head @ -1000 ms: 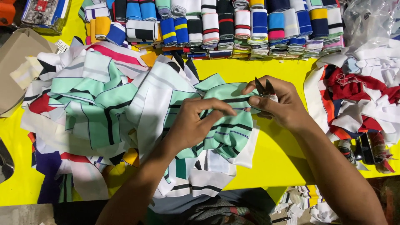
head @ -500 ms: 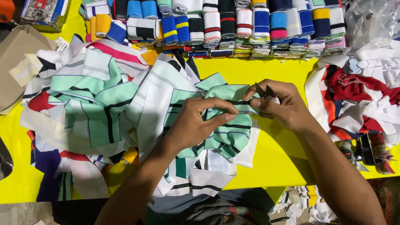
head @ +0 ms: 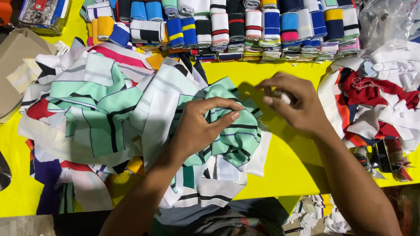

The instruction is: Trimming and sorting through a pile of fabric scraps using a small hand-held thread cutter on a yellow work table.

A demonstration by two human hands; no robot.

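Observation:
My left hand [head: 205, 126] pinches a crumpled piece of mint-green cloth with black and white stripes [head: 238, 140], which lies on the yellow table [head: 288, 170]. The thumb and forefinger are closed on a fold of it. Just right of the cloth and clear of it, my right hand [head: 297, 107] hovers over the table. Its fingers are curled around a small pale object [head: 284, 98], mostly hidden and too small to identify.
A heap of striped green, white and red cloth pieces [head: 92, 109] covers the left of the table. Rolled striped bands [head: 245, 26] line the far edge. White and red scraps [head: 380, 96] lie at the right, a cardboard box [head: 17, 57] at the far left.
My right hand has lifted off the green cloth and moved right and slightly away. My left hand keeps its pinch and has bunched the cloth tighter.

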